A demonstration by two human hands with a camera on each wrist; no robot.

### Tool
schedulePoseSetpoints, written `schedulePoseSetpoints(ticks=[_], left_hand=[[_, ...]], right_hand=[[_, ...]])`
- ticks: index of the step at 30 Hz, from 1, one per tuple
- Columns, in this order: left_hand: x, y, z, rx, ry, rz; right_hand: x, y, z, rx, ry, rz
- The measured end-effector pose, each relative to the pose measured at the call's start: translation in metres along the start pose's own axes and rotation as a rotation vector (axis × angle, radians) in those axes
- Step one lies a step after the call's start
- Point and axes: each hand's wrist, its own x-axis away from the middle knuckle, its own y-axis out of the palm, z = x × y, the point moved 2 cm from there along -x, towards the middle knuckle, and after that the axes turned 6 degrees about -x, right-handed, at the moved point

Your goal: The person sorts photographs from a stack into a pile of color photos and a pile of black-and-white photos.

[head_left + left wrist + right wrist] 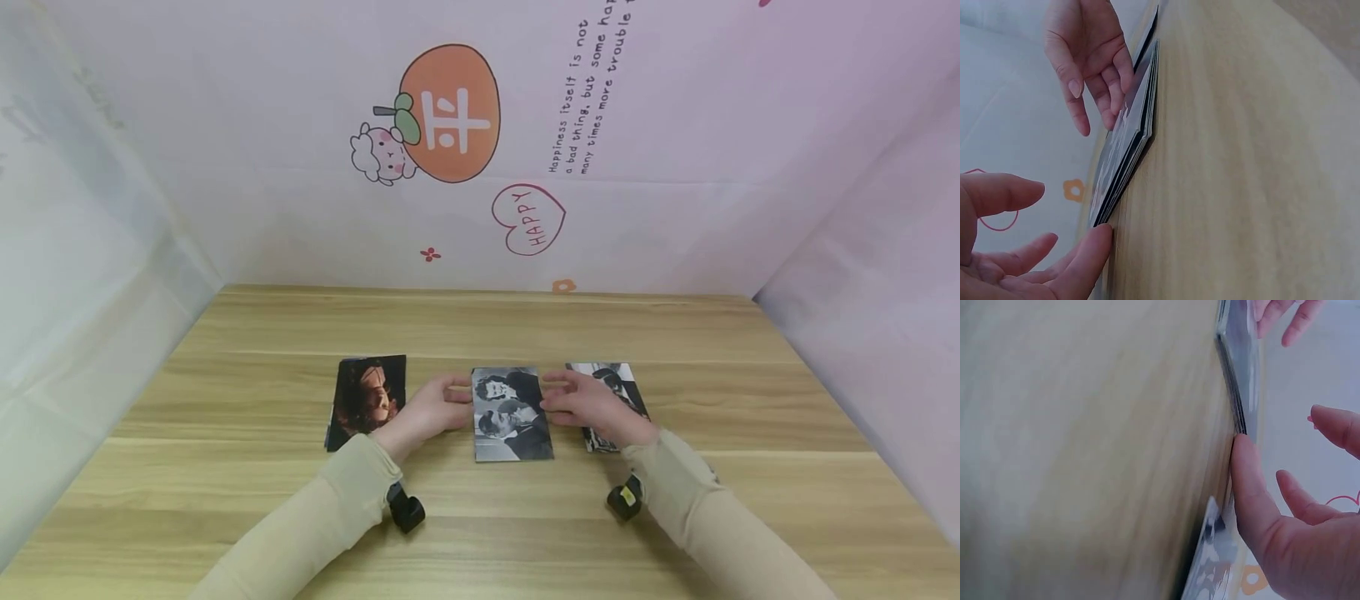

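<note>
A stack of photo cards point(513, 425), black-and-white with two people on the top one, lies flat in the middle of the table. On its left side is my left hand point(429, 412), fingers loosely extended and fingertips at the edge. My right hand point(596, 407) faces it from the opposite side, and in the right wrist view a fingertip point(1244, 447) meets the stack's edge. Several layered edges of the stack point(1141, 134) show in the left wrist view. Neither thumb presses on the cards.
To the left lies another stack of photo cards point(360, 396) with a dark colour portrait on top. A third stack point(621, 379), black-and-white, sits partly under my right hand. The wooden table point(480, 533) meets a printed white backdrop point(300, 225) behind.
</note>
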Motion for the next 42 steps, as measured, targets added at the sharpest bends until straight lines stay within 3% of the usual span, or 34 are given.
schedulePoseSetpoints(ticks=[20, 28, 38, 42], left_hand=[[0.004, 0.002, 0.002, 0.015, 0.051, -0.021], [0.006, 0.002, 0.003, -0.007, 0.056, 0.009], [0.007, 0.006, 0.007, 0.141, 0.088, 0.067], [0.007, 0.008, 0.008, 0.154, 0.093, 0.093]], right_hand=[[-0.001, 0.003, 0.004, 0.008, -0.016, 0.04], [0.001, 0.005, 0.002, -0.004, -0.032, 0.057], [-0.002, 0.003, 0.003, -0.062, -0.071, 0.112], [-0.003, 0.003, 0.004, -0.054, -0.07, 0.153]])
